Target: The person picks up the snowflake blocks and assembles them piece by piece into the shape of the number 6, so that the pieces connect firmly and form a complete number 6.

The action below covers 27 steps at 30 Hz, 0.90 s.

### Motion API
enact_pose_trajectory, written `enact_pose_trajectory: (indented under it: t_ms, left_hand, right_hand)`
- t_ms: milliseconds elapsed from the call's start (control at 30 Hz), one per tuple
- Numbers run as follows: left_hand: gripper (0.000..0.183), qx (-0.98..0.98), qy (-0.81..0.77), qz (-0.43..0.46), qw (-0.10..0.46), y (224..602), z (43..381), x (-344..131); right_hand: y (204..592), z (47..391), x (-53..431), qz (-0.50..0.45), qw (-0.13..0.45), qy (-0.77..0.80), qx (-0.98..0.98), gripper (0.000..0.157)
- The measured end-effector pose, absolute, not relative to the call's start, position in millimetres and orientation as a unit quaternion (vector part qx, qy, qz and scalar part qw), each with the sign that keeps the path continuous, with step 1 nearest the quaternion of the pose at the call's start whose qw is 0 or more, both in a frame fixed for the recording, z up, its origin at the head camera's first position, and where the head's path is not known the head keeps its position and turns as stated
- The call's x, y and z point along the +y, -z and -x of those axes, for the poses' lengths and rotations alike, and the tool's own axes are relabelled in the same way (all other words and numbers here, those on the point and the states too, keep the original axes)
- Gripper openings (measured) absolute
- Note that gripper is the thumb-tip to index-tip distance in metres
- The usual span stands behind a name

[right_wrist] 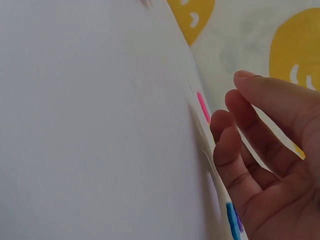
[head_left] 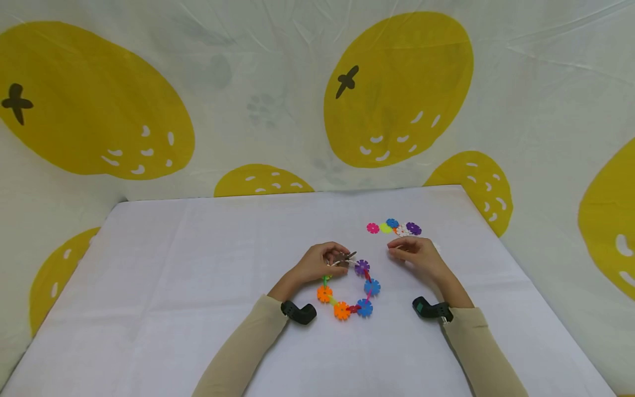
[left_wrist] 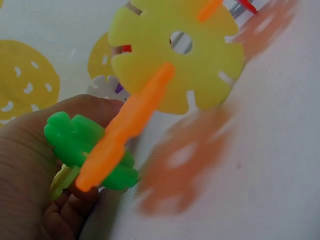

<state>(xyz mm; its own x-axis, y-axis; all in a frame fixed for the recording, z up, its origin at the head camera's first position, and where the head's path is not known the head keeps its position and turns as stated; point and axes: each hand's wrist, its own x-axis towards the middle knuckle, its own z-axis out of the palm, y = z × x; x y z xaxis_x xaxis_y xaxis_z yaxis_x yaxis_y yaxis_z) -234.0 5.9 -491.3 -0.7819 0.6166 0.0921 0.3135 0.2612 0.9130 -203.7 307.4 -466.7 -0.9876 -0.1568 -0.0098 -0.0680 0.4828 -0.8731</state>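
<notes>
A ring of interlocking notched plastic discs in several colours lies on the white tablecloth, with an orange disc [head_left: 342, 311] and a blue disc [head_left: 365, 307] at its near side. My left hand [head_left: 315, 262] grips the ring's far left part, beside a brownish disc [head_left: 344, 257]. A green disc [left_wrist: 70, 140] and an edge-on orange disc [left_wrist: 125, 130] show against that hand in the left wrist view. Its fingertips are partly hidden. Over the table to the right, my right hand [head_left: 418, 255] has loosely bent fingers and holds nothing. It is nearest to the loose discs.
Several loose discs lie beyond my right hand, among them a pink disc [head_left: 373, 228], a white disc [head_left: 402, 230] and a purple disc [head_left: 414, 228]. A white cloth printed with yellow fruit [head_left: 397, 88] hangs behind the table.
</notes>
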Motion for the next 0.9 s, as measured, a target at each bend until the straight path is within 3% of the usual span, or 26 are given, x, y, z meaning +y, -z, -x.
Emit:
enact_pose_trajectory:
  t_ms: [400, 900]
  left_hand:
    - [0.038, 0.790, -0.513, -0.305, 0.136, 494, 235, 5]
    - [0.038, 0.781, -0.518, -0.320, 0.138, 497, 236, 4]
  right_hand:
    - [460, 202, 347, -0.011, 0.044, 0.477, 0.878, 0.039]
    - [461, 204, 350, -0.060, 0.062, 0.431, 0.898, 0.050]
